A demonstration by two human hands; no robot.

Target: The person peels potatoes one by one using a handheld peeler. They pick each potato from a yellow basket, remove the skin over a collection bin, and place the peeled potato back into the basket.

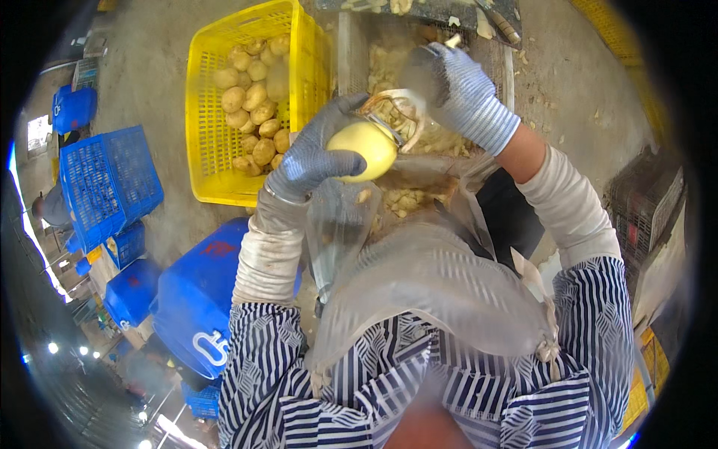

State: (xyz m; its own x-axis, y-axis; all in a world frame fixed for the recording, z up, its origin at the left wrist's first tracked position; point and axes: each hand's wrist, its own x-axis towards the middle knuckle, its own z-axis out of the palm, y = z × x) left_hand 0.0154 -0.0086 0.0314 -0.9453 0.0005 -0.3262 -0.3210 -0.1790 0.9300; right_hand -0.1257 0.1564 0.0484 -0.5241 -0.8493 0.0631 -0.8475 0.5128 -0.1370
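My left hand (322,149), in a grey coated glove, grips a smooth, peeled yellow fruit or tuber (364,151). A thin metal band (387,128) lies against its upper side, and strips of peel (401,109) hang around it. Up and to the right, my right hand (463,92) is in a light knitted glove with a dark palm; motion blurs its fingers. A pale stub (453,41) shows at its far side, and I cannot tell whether the hand holds it. Both hands are above a crate (509,78) with pale peelings (387,67) in it.
Left of the peelings stands a yellow plastic crate (196,140) of round, tan produce (255,95). A board (415,8) with scraps and a handled tool (502,25) lies at the far side. Blue drums (196,286) and blue crates (106,185) are at the left, dark crates (645,202) at the right.
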